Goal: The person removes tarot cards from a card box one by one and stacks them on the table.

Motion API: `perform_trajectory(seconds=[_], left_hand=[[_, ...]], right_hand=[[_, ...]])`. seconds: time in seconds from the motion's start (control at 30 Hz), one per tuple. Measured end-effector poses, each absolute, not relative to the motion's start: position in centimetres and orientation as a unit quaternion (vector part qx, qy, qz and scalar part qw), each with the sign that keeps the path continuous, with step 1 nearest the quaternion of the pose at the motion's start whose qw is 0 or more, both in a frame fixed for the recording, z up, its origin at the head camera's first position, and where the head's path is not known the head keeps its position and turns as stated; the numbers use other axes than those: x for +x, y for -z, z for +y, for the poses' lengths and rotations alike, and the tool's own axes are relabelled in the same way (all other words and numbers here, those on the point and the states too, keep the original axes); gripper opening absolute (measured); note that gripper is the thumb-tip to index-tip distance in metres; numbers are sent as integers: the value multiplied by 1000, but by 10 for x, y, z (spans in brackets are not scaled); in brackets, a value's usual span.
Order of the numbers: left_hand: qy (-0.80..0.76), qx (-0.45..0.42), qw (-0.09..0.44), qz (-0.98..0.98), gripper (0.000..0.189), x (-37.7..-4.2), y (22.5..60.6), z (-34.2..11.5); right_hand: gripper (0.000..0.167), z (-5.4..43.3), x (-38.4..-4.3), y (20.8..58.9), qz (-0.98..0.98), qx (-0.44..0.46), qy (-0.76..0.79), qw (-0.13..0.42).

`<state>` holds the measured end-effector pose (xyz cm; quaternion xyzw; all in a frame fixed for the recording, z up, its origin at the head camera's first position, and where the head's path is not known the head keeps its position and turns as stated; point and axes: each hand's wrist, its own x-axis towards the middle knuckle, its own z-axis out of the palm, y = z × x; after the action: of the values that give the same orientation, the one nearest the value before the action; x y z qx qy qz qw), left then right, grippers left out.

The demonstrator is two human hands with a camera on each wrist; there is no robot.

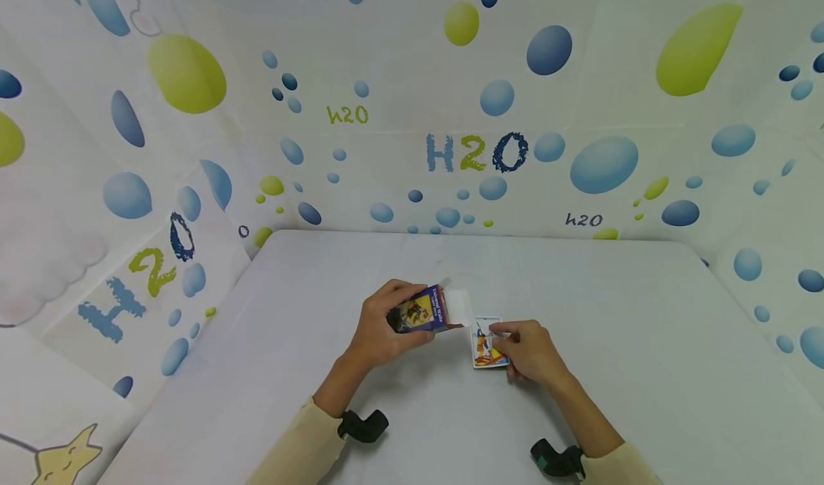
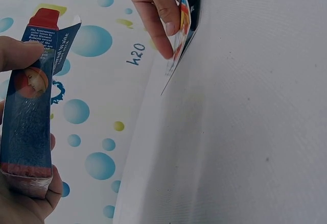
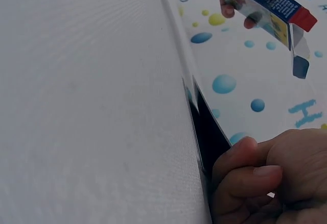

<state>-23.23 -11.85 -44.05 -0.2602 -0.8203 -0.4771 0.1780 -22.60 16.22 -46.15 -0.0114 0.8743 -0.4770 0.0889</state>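
My left hand grips a dark blue card box labelled "Universal Waite", thumb on one side and fingers on the other. The box's end flaps stand out on the side facing my right hand. To its right, my right hand pinches illustrated cards between thumb and fingers. In the right wrist view, the dark cards are slightly splayed at the far end; how many there are, I cannot tell. The left wrist view shows the box's narrow printed side. Whether anything lies inside the box is hidden.
A white table lies under both hands. Behind and beside it hangs a white backdrop with blue and green spots and "H2O" lettering. Black wrist cameras sit on both wrists, near the cream sleeves.
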Motion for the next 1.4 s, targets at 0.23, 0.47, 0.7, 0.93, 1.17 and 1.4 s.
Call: perform_trajectory(seconds=[0.23,0.47,0.7,0.93,1.17,1.4], left_hand=[[479,-262,179,-818,66,-233,440,-119],[483,-265,185,-814,66,-234,439,-118],[478,-269,190,-815,66,-234,439,-118],[480,-269,186,-814,66,-233,438,-117],[480,-269,184,-815,66,-232,439,-117],[478,-260,180,-819,66,-230,439,-117]], right_hand=[[27,161,-227,461,889,-14,453,72],[28,159,-226,459,894,-8,443,61],[29,159,-225,460,894,2,444,56],[30,160,-224,461,893,1,447,56],[31,161,-225,465,893,0,447,52],[38,162,-224,462,884,-2,465,46]])
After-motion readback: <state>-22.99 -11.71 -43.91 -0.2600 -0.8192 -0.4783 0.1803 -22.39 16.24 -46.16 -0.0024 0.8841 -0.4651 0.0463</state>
